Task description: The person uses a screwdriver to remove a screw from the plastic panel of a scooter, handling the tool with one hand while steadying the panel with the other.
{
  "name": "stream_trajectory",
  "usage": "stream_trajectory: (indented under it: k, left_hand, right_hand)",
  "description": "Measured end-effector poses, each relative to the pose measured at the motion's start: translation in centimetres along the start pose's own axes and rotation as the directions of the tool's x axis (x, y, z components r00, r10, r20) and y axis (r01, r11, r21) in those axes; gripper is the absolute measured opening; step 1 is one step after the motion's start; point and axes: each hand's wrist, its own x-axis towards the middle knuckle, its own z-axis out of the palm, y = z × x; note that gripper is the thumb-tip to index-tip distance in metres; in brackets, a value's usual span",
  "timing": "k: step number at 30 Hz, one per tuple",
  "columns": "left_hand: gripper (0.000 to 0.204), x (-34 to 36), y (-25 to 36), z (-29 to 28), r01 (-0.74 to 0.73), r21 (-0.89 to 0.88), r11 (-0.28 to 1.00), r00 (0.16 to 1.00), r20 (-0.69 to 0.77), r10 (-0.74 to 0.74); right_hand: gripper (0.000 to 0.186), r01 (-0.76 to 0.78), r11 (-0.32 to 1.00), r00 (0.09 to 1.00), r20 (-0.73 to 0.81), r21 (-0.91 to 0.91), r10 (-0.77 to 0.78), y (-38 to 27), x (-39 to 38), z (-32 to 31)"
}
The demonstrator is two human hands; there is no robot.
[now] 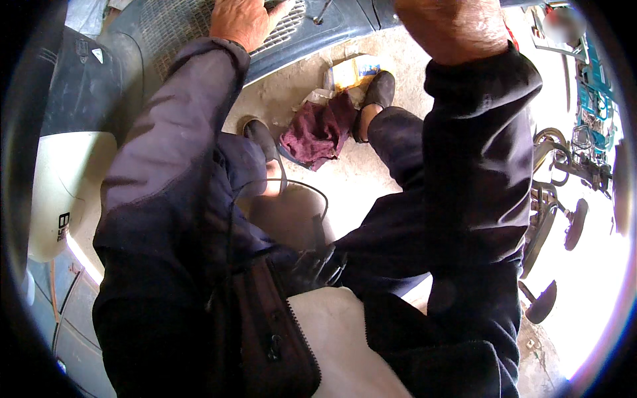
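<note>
A dark vehicle bumper (345, 30) runs along the top of the head view, with a mesh grille (176, 33) set into it. On that mesh rests my left hand (247, 21), its thumb spread away; the other fingertips are cut off by the upper edge. My right hand (454, 30) is raised at the upper right, near the bumper's right-hand part. Its fingers lie out of view, so whatever they touch or hold is hidden. Between my feet a crumpled maroon cloth (322, 129) lies on the floor.
Beyond the cloth is a yellow, blue and white package (357, 71), beside my dark right shoe (379, 89). A pale rounded panel (70, 192) stands at the left. Pedals (576, 224) and teal metal frames (594, 99) line the right side, where bright light washes out the floor.
</note>
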Motion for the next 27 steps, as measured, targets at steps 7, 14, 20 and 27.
stream_trajectory:
  k: [7, 14, 20, 27]
  left_hand:
    - [0.070, 0.2, 0.3, -0.3, -0.025, 0.000, 1.000, 0.999, -0.020, 0.025]
    - [0.072, 0.0, 0.0, -0.3, -0.011, 0.001, 1.000, 1.000, -0.008, 0.011]
    - [0.071, 0.2, 0.0, -0.4, -0.013, 0.004, 1.000, 1.000, 0.003, 0.013]
    - [0.072, 0.1, 0.2, -0.9, 0.000, 0.007, 1.000, 0.999, 0.032, 0.000]
  right_hand:
    - [0.021, 0.145, 0.984, 0.982, -0.107, -0.100, -0.155, 3.0, -0.4, 1.2]
    - [0.019, -0.049, 0.998, 0.995, -0.087, -0.028, 0.046, -0.5, -0.2, 0.9]
    - [0.019, 0.075, 0.995, 0.983, -0.164, -0.060, -0.084, 0.8, -0.5, 1.4]
    - [0.022, 0.038, 0.988, 0.991, -0.125, -0.148, -0.056, 0.6, -0.4, 1.5]
